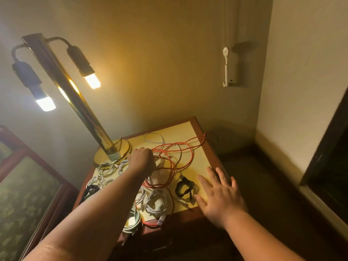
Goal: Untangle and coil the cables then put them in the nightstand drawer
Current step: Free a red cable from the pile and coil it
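A long orange cable [183, 147] sprawls in loose loops over the nightstand top [190, 129]. My left hand [142, 160] reaches into the tangle near the lamp base, fingers curled around the orange strands. My right hand [219, 193] hovers flat with spread fingers over the nightstand's right front edge, holding nothing. Coiled white cables [159, 202] lie near the front. A coiled black cable [183, 187] sits just left of my right hand. A pale green coil [132, 222] hangs over the front edge. The drawer is not visible.
A brass lamp [111, 149] with two lit bulbs stands at the nightstand's back left. More white coils [105, 166] lie by its base. A loose white cable [152, 137] sits at the back. A bed with a green cover [22, 189] is at the left; walls close behind and right.
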The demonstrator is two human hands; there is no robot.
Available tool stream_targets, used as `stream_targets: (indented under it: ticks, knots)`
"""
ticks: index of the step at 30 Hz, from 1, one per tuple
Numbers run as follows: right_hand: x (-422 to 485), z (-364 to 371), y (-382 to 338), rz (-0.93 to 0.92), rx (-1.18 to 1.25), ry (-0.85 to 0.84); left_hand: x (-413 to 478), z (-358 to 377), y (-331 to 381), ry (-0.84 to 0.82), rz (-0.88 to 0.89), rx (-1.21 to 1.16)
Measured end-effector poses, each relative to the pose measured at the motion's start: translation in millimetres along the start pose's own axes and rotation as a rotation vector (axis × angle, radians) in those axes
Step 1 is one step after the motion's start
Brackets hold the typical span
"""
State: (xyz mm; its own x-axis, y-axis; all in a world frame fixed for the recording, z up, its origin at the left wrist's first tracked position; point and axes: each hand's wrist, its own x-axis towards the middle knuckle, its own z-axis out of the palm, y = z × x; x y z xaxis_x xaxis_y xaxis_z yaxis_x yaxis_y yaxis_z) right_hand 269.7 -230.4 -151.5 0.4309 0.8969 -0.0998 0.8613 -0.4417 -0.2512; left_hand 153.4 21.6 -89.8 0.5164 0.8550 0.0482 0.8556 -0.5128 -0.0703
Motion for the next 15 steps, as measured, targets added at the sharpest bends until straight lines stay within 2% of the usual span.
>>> stream_targets:
  ticks: [6, 11, 15]
  knots:
    - [0, -2, -1, 0.011, -0.007, -0.013, 13, -21, -10, -0.060, 0.008, -0.345]
    - [-1, -3, -1, 0.001, 0.018, -0.008, 10, -14, -6, -0.077, 0.167, -0.315]
    - [2, -4, 0, 0.008, -0.005, 0.002, 31, 6, 5, -0.151, 0.098, -0.262]
